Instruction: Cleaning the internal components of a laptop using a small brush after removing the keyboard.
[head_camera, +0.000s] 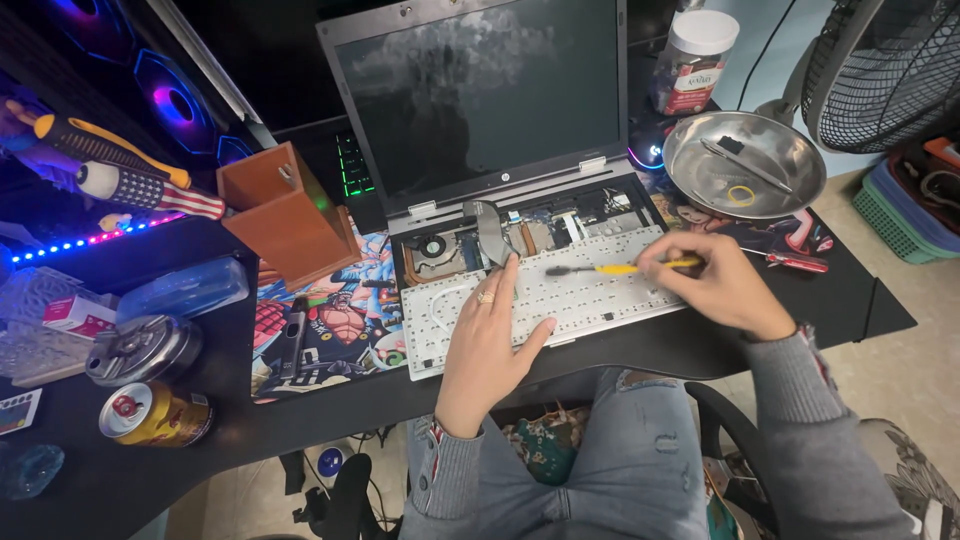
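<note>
1. Keyboard panel, pale and flipped underside-up, lies across the lower half of an opened laptop on the black desk, tilted slightly with its left end nearer the person.
2. Head view: the left hand rests flat on the panel, fingers spread and open, index finger reaching up toward the grey ribbon cable that curves from the laptop's exposed innards. A ring sits on one finger.
3. The right hand is closed around the yellow handle of a screwdriver, held nearly level, its dark tip pointing left over the panel's upper edge.
4. Behind the panel, a small fan and circuit parts show in the open chassis.
5. Right of the laptop stands a metal bowl holding small bits, with a white-lidded jar behind it.
6. On the left lie a brown wooden box, a drink can on its side, and a colourful desk mat under the laptop.
</note>
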